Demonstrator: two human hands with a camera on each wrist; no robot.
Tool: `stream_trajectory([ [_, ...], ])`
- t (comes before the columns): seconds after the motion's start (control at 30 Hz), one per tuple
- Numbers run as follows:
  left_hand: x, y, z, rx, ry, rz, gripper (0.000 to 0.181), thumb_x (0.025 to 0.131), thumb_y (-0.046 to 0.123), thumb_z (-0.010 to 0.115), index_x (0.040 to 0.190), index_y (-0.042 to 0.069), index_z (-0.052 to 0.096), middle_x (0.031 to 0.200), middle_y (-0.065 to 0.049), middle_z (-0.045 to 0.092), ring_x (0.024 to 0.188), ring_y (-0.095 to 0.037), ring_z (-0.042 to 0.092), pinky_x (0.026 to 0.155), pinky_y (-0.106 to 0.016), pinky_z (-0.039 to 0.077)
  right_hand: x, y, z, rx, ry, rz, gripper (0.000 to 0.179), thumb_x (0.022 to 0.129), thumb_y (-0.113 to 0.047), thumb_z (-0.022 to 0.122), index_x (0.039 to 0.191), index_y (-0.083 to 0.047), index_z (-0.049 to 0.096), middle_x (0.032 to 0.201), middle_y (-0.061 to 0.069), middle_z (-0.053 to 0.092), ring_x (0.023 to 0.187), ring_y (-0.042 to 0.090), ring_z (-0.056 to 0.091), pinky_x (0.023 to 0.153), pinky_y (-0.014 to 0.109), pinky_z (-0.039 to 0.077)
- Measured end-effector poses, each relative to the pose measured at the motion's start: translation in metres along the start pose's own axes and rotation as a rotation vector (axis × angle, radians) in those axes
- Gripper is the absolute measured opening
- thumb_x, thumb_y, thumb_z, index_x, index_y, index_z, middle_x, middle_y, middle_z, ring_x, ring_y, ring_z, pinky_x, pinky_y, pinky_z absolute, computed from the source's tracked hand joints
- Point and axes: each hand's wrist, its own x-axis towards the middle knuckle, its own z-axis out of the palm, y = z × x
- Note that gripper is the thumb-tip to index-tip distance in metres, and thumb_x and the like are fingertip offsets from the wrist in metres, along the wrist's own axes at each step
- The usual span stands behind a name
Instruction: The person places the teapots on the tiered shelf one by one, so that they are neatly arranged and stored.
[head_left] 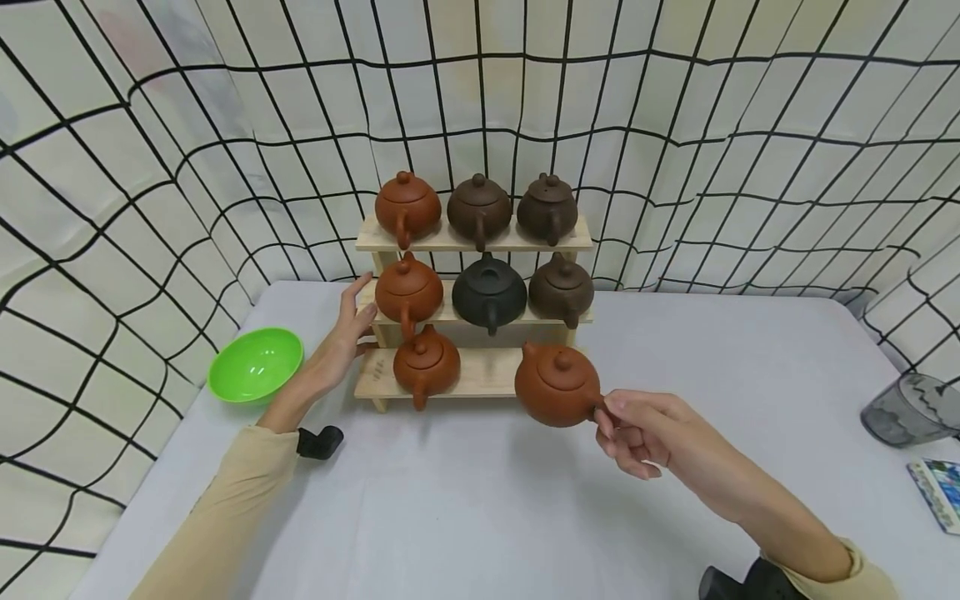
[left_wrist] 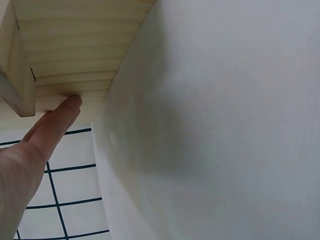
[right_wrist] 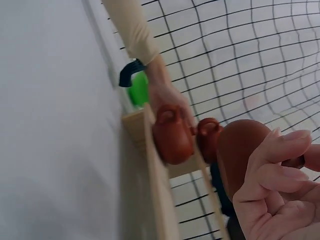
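Observation:
In the head view my right hand (head_left: 648, 429) pinches the handle of a reddish-brown clay teapot (head_left: 557, 390), its spout toward the rack. This teapot overlaps the right end of the bottom shelf of a three-step wooden rack (head_left: 487, 375). My left hand (head_left: 337, 343) rests at the rack's left side, and in the left wrist view its extended fingertips (left_wrist: 74, 102) touch the wood. An orange-brown teapot (head_left: 427, 367) sits on the left of the bottom shelf. Three teapots stand on the middle shelf, including a black one (head_left: 489, 293), and three on the top, including a dark brown one (head_left: 478, 208).
A bright green bowl (head_left: 255, 365) stands on the white table (head_left: 450, 517), left of my left forearm. At the far right are a grey see-through cup (head_left: 903, 412) and a colourful flat item (head_left: 941, 492). Black grid netting (head_left: 480, 98) surrounds the table's back and sides.

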Motion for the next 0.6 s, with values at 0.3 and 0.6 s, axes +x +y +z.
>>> stream_trajectory([
  [0.3, 0.002, 0.000, 0.001, -0.025, -0.015, 0.014, 0.066, 0.112, 0.048, 0.023, 0.167, 0.033, -0.009, 0.168, -0.025, 0.014, 0.143, -0.053, 0.034, 0.116, -0.070, 0.025, 0.023, 0.024, 0.003, 0.001, 0.074, 0.081, 0.040, 0.113, -0.035, 0.045, 0.101, 0.001, 0.056, 0.088, 0.007, 0.059, 0.062, 0.011, 0.046, 0.063, 0.027, 0.039],
  [0.6, 0.001, 0.000, 0.001, -0.017, -0.020, 0.018, 0.066, 0.111, 0.049, 0.022, 0.166, 0.033, -0.011, 0.167, -0.026, 0.014, 0.144, -0.055, 0.032, 0.116, -0.073, 0.022, 0.042, 0.041, 0.010, 0.050, 0.187, 0.135, 0.032, 0.112, -0.031, 0.047, 0.104, -0.002, 0.060, 0.093, 0.006, 0.063, 0.063, 0.009, 0.046, 0.057, 0.024, 0.032],
])
